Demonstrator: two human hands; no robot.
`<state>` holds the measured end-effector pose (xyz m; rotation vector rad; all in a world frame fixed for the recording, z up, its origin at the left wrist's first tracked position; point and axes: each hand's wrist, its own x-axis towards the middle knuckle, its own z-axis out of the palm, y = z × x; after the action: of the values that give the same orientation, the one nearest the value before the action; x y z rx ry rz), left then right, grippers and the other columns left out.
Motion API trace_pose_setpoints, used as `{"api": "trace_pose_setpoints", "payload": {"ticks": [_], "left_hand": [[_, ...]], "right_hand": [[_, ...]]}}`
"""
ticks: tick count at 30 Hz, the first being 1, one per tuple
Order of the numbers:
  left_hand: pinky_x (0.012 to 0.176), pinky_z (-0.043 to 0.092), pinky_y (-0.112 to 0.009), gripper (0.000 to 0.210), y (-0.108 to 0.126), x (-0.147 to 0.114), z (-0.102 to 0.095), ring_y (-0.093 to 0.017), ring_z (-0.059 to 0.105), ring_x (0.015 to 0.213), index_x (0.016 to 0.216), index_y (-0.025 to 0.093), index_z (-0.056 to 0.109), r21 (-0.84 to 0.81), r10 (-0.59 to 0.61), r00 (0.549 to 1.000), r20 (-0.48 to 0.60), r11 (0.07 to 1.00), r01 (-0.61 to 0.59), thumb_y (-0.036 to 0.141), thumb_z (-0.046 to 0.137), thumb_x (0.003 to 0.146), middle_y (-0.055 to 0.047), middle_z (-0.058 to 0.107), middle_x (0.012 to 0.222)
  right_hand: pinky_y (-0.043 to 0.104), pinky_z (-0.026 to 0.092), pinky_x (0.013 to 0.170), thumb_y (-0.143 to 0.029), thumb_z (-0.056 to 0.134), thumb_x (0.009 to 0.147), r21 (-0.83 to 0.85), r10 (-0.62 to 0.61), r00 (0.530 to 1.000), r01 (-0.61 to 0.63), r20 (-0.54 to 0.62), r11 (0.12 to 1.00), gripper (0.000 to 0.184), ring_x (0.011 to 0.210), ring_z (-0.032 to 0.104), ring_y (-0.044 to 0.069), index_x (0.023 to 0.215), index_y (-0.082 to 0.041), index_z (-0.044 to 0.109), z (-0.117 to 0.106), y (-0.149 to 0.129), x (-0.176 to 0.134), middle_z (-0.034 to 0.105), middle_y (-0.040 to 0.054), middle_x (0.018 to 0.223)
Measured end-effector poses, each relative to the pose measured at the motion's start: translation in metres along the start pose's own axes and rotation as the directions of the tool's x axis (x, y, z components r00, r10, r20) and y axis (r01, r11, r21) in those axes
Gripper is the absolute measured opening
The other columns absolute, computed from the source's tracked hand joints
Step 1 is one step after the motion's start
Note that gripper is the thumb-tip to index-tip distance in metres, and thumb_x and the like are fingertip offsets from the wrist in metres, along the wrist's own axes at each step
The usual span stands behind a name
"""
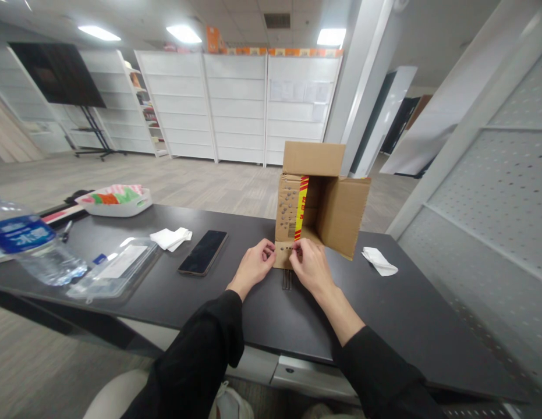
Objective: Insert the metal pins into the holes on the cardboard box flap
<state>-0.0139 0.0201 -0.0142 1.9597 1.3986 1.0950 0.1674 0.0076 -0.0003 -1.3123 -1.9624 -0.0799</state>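
An opened cardboard box (343,215) stands on the dark table with its opening facing me. Small dark round spots, perhaps holes or screw heads, dot its left panel, beside a strip of red and yellow tape (301,203). A row of small dark dots marks its lower front flap (283,259). At the left edge of that flap, my left hand (257,263) has its fingers curled in, gripping the edge. My right hand (312,267) is closed in a pinch over the flap's right part; what is between its fingertips is hidden. Thin metal prongs (287,280) stick out below the flap.
Left of my hands lie a phone (204,252), a crumpled tissue (171,238) and a clear plastic case (117,270). Farther left are a water bottle (30,241) and a white basket (116,203). Another tissue (379,262) lies right of the box, near a perforated panel (493,192).
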Motion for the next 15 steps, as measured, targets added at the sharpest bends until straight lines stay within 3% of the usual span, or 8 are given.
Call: {"api": "trace_pose_setpoints", "payload": {"ticks": [15], "left_hand": [[0.062, 0.043, -0.023, 0.012, -0.0031, 0.0008, 0.0018, -0.011, 0.055, 0.064, 0.092, 0.021, 0.059, -0.018, 0.009, 1.000, -0.009, 1.000, -0.009, 0.025, 0.054, 0.082, 0.002, 0.063, 0.076]], "right_hand": [[0.037, 0.041, 0.083, -0.011, 0.046, 0.084, 0.017, -0.013, 0.995, 0.012, 0.095, 1.000, 0.019, 0.095, 0.059, 0.025, 0.096, -0.020, 0.058, 0.0000, 0.0027, -0.0048, 0.063, 0.0085, 0.098]]}}
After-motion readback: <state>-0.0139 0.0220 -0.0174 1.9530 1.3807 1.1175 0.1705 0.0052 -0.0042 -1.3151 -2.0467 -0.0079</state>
